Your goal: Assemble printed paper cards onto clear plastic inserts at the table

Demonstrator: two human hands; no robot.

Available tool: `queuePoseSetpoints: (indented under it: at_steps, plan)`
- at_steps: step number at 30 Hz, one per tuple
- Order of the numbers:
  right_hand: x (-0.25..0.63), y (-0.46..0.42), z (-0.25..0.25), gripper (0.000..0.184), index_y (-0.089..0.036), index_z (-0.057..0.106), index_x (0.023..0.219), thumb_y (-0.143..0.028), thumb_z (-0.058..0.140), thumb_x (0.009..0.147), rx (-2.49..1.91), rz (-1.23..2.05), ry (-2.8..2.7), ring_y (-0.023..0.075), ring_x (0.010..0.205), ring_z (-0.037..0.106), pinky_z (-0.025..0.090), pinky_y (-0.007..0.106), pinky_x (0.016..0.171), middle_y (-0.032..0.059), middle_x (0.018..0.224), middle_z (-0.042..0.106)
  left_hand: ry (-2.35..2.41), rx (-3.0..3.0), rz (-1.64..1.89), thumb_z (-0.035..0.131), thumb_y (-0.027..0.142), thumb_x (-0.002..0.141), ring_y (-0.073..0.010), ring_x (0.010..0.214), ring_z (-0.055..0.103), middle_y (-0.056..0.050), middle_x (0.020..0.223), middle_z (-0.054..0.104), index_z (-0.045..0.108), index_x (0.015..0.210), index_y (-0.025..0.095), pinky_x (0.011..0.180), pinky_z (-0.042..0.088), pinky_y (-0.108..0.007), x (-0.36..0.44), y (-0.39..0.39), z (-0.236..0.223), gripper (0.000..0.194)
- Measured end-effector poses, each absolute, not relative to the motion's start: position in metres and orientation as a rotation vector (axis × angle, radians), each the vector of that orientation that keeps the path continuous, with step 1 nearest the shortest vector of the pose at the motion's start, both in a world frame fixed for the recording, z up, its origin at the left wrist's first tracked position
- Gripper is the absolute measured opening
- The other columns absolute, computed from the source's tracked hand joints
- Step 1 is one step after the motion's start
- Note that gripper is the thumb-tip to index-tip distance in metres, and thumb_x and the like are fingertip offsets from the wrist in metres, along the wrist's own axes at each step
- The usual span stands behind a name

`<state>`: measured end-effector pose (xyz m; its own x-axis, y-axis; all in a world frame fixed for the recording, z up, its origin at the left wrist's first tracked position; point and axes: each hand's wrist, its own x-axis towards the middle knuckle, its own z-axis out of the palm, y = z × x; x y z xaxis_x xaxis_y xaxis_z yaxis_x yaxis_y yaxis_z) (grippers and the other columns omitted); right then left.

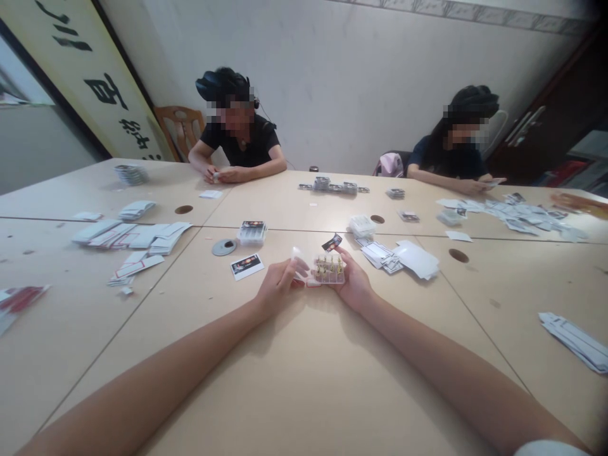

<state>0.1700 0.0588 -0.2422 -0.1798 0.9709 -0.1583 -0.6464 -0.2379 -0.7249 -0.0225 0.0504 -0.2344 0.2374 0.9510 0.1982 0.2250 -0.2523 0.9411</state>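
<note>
A small clear plastic compartment box [329,271] lies in my right hand [356,282], with gold-coloured pieces showing in its sections. My left hand [279,285] grips the box's clear lid [300,263], which is swung out to the left. A dark printed card [332,242] stands up behind the box by my right fingertips; whether they pinch it I cannot tell. Red-edged pieces show beneath the lid and box. To the left of my hands lies another printed card [247,266], and behind it stand more clear boxes [252,233] and a grey ring [224,247].
White cards lie in piles at the left [133,235] and right [415,258]. More clear boxes [361,226] stand beyond my right hand. Two co-workers sit across the table, their hands [227,174] on small items. Round holes [458,255] open in the tabletop.
</note>
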Motion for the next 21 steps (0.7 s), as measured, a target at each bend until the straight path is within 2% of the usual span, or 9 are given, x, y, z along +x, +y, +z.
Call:
queuePoseSetpoints:
  at_steps: [10,15,21]
  plan:
    - [0.1708,0.0591,-0.2431,0.043,-0.026,0.049,0.13,-0.031,0.056,0.087,-0.703,1.727,-0.653,0.0235,0.084,0.073,0.058,0.043,0.076,0.0042,0.096,0.075,1.167,1.722,1.076,0.033,0.055,0.096,-0.0198,0.083,0.067,-0.01,0.089,0.068,0.066,0.088,0.017,0.058,0.054,-0.024,-0.023,0.0486,-0.2318,0.051]
    - [0.1708,0.06,-0.2441,0.045,-0.027,0.051,0.128,-0.031,0.06,0.084,-0.73,1.712,-0.656,0.0218,0.077,0.072,0.058,0.038,0.07,0.0017,0.09,0.074,1.13,1.71,1.07,0.038,0.056,0.094,-0.0215,0.096,0.065,-0.009,0.1,0.066,0.062,0.106,0.019,0.068,0.058,-0.029,-0.023,0.0505,-0.2305,0.046]
    - [0.1692,0.0584,-0.2412,0.045,-0.027,0.052,0.125,-0.028,0.063,0.081,-0.712,1.702,-0.654,0.0187,0.072,0.07,0.057,0.033,0.067,0.0,0.086,0.074,1.099,1.823,1.072,0.037,0.052,0.096,-0.0211,0.098,0.063,-0.008,0.103,0.067,0.062,0.105,0.02,0.078,0.054,-0.031,-0.0237,0.0533,-0.2306,0.042]
